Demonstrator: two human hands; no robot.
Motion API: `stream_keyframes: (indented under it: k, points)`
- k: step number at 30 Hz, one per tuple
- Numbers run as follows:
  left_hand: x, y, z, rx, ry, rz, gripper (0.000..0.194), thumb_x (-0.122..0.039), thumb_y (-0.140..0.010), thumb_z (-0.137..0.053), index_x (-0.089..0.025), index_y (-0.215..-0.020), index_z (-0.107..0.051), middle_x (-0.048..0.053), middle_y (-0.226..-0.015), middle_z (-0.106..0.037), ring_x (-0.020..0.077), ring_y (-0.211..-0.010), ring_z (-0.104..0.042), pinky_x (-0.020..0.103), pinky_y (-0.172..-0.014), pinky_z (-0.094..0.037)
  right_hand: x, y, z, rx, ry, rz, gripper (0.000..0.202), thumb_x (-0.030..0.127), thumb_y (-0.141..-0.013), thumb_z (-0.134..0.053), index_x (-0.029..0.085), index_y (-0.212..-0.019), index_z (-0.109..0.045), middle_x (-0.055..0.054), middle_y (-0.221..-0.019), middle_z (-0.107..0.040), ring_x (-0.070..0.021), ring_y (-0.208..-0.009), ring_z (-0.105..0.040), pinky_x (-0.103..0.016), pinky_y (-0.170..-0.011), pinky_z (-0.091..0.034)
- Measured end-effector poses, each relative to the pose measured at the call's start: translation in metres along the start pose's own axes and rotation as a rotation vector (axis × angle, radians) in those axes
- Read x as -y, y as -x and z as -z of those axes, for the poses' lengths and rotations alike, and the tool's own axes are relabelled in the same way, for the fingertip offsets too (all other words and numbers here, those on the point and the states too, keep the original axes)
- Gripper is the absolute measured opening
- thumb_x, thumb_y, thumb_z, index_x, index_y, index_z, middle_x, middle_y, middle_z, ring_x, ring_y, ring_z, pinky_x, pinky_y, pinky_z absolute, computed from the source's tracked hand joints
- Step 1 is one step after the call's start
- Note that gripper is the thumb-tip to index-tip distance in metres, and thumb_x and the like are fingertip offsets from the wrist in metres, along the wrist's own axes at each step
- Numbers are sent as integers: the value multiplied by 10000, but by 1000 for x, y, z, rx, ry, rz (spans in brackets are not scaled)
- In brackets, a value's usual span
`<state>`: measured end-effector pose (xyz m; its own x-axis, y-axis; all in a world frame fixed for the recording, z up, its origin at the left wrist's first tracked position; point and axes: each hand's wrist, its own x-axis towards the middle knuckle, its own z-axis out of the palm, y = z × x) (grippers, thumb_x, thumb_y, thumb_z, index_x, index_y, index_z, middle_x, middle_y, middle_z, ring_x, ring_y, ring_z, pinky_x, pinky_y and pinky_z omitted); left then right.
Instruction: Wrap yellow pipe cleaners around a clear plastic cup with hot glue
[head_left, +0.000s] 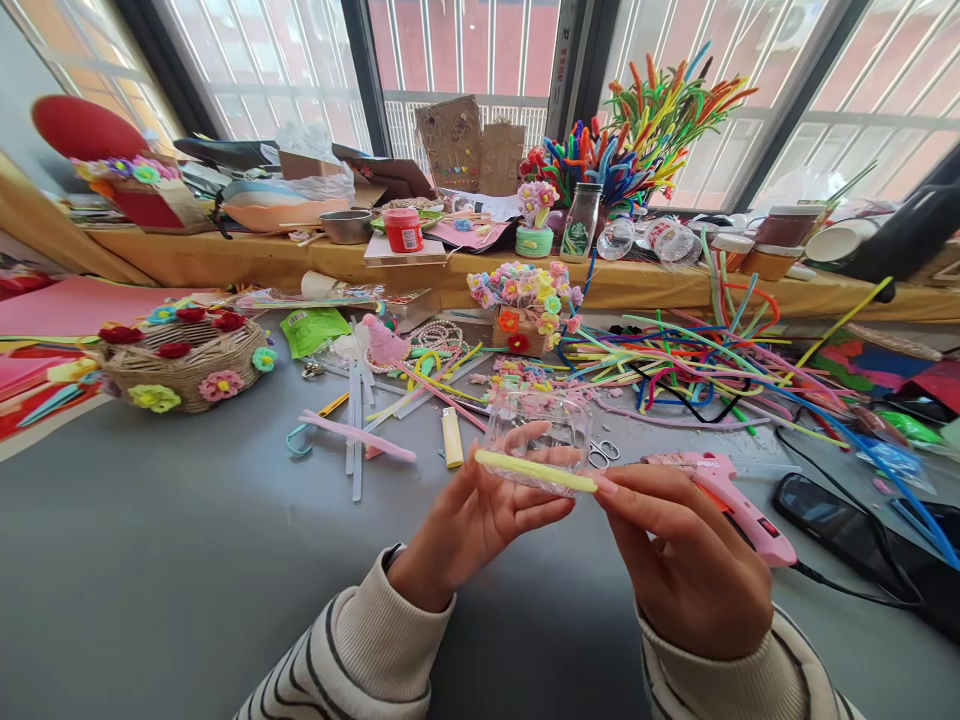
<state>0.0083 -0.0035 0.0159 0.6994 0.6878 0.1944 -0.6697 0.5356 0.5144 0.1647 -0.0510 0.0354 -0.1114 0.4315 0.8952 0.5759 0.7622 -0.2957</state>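
A clear plastic container (538, 425) rests in my left hand (484, 505), whose fingers are wrapped under and behind it. Across its near side lies a short pale yellow fuzzy strip (536, 472). My right hand (686, 550) pinches the strip's right end between thumb and forefinger. The strip's left end is by my left thumb. Just behind the container are small scissors (602, 453), and a yellow lighter (451, 438) lies to its left. A pink glue gun (739, 505) is on the table to the right, partly behind my right hand.
Clear glue sticks (355, 440) and a pink fuzzy strip (360, 436) lie left of the lighter. A flower-trimmed woven basket (187, 365) stands at the left. Many coloured pipe cleaners (675, 360) are heaped behind right. A black phone (840, 525) is at the right.
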Motion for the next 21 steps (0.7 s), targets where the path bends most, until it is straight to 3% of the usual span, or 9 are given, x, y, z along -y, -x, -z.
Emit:
stream_keyframes:
  k: [8,14,21]
  points:
    - [2,1,0,-14,35,-18,454,-392,-760,-505,-154,-1146,-478,113,-1153,-566,217,-1038,-536,330,-906,-379,-3,2,-3,-55,92,-4,334,-72,-638,-570,129,-903,-602,-42,-827,-626,-116,-737,-573,-224,-677,-472]
    - [2,1,-1,-15,33,-13,525,-378,-772,-494,-167,-1238,-375,123,-1171,-550,220,-1052,-525,359,-942,-335,-3,2,-4,-123,112,-9,411,-69,-628,-589,126,-991,-574,-23,-815,-640,-108,-717,-579,-210,-707,-474]
    - [0,3,-3,-12,-39,-76,528,-350,-685,-609,-176,-1162,-465,92,-1167,-545,253,-1108,-466,358,-949,-328,-2,2,-3,-98,80,-1,331,-76,-628,-578,113,-899,-592,-52,-845,-630,-123,-773,-588,-233,-711,-487]
